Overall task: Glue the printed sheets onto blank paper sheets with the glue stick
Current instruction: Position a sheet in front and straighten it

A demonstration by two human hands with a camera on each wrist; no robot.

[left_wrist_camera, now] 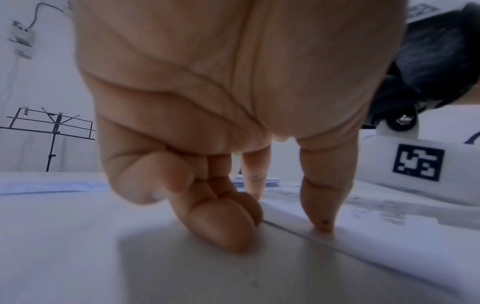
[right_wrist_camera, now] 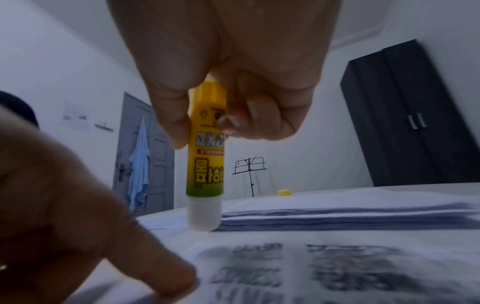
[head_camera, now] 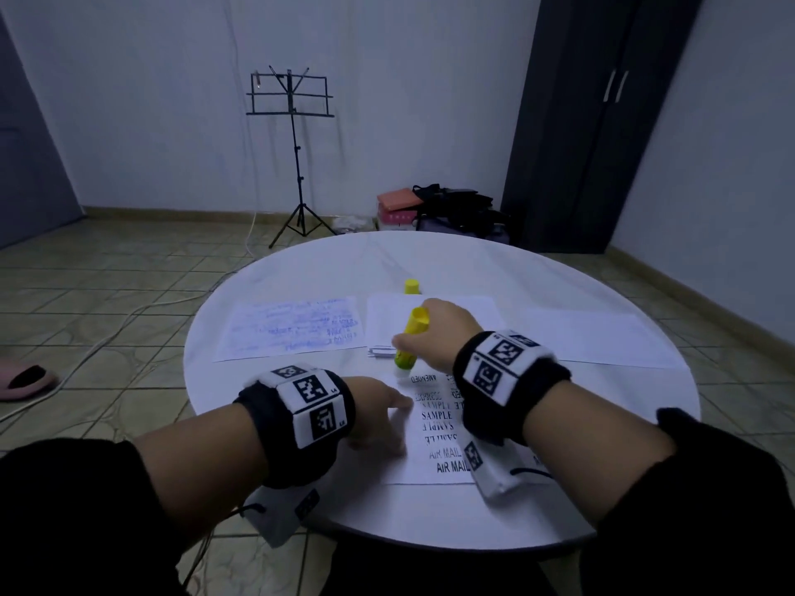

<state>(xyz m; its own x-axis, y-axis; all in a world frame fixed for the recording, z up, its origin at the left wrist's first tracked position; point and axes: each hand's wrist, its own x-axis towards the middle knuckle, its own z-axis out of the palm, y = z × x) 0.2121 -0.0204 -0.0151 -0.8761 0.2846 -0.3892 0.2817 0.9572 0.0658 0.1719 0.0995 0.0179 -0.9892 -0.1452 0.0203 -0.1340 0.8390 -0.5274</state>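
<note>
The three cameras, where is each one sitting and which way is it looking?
Head: on the head, looking down at the round table; both forearms show.
Left wrist: under the left hand, facing its fingertips pressing the printed sheet.
Right wrist: under the right hand, facing the glue stick it grips.
Shared: all three show the music stand.

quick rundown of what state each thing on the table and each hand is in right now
glue stick: uncapped, held upright, tip down at the printed sheet's far edge
cap: off, standing alone on the table
printed sheet: flat, pinned at its left edge
left hand: fingertips press on the sheet's edge
right hand: grips the glue stick
blank sheet: flat, untouched
handwritten sheet: flat, untouched
</note>
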